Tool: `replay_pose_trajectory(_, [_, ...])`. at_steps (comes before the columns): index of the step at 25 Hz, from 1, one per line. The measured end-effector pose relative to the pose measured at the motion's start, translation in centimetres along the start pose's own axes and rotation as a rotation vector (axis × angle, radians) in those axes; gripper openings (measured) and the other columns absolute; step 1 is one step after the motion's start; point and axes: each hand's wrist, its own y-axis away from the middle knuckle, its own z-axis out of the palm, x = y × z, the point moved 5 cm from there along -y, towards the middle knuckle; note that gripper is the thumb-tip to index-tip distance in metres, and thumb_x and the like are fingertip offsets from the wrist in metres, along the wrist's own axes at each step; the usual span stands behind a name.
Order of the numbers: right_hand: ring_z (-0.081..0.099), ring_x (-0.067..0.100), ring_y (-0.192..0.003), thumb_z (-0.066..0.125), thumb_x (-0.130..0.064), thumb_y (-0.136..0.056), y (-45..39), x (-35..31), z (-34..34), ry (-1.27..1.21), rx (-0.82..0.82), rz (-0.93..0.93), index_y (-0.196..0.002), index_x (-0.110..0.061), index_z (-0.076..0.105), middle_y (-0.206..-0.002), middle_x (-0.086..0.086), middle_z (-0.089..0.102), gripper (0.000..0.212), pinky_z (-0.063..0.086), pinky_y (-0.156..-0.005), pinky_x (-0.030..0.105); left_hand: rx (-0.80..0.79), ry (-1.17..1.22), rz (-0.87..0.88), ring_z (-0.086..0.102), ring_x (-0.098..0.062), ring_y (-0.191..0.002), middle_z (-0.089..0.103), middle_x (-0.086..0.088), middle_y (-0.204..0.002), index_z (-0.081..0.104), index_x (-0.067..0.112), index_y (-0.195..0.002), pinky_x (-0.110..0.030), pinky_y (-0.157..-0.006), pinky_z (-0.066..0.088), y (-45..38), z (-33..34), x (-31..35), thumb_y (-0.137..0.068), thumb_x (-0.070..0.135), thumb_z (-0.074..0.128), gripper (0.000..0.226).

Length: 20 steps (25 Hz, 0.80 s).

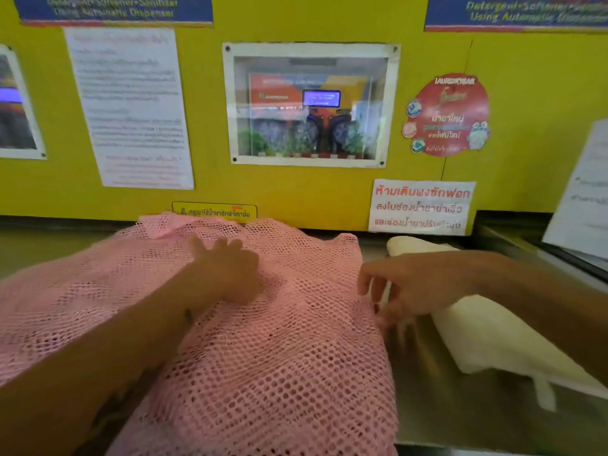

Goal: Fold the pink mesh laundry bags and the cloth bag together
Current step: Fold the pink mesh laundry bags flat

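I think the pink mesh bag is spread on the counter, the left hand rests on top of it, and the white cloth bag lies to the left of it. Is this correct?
Not fully. In the head view the cloth bag lies to the right of the pink mesh bag, under the right forearm. The rest holds: the mesh is spread on the counter, and the left hand rests on top of it.

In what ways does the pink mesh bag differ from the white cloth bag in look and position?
The mesh bag is pink with open holes; the cloth bag is cream and solid. The mesh bag lies spread wide across the middle and left, while the cloth bag lies narrower on the right. The left hand rests on the mesh bag; the right hand is at its edge, above the cloth bag. Both lie on the metal counter.
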Motion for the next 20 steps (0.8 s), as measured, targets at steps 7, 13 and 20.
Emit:
replay_pose_trajectory(7, [0.054, 0.021, -0.098, 0.057, -0.006, -0.084, -4.0, 2.9, -4.4, 0.200, 0.385, 0.043, -0.124, -0.024, 0.048, -0.120, 0.006, 0.058, 0.045, 0.047, -0.078, 0.038, 0.137, 0.732, 0.423, 0.059, -0.017, -0.096, 0.060, 0.005, -0.105, 0.051, 0.038, -0.118, -0.040, -0.085, 0.048, 11.6, -5.5, 9.9, -0.087, 0.060, 0.046, 0.038])
replay_pose_trajectory(13, [0.056, 0.024, -0.116, 0.065, -0.044, -0.084, -8.2, 1.5, -2.4, 0.295, 0.334, -0.118, -0.143, -0.033, 0.032, -0.128, -0.007, 0.057, 0.067, 0.046, -0.091, 0.039, -0.022, 0.520, 0.431, 0.040, -0.031, -0.129, 0.039, -0.005, -0.144, -0.013, 0.047, -0.145, -0.050, -0.105, 0.037, 13.7, -2.6, 13.1, -0.086, 0.033, 0.066, 0.100])
replay_pose_trajectory(20, [0.054, 0.014, -0.086, 0.069, -0.016, -0.081, -10.9, 1.4, -4.4, 0.195, 0.394, -0.182, -0.140, -0.030, 0.034, -0.096, -0.008, 0.059, 0.070, 0.043, -0.065, 0.031, 0.240, 0.766, 0.279, 0.059, -0.007, -0.078, 0.060, 0.013, -0.093, 0.021, 0.064, -0.132, -0.023, -0.066, 0.043, 14.9, -5.2, 2.6, -0.083, 0.003, 0.057, 0.085])
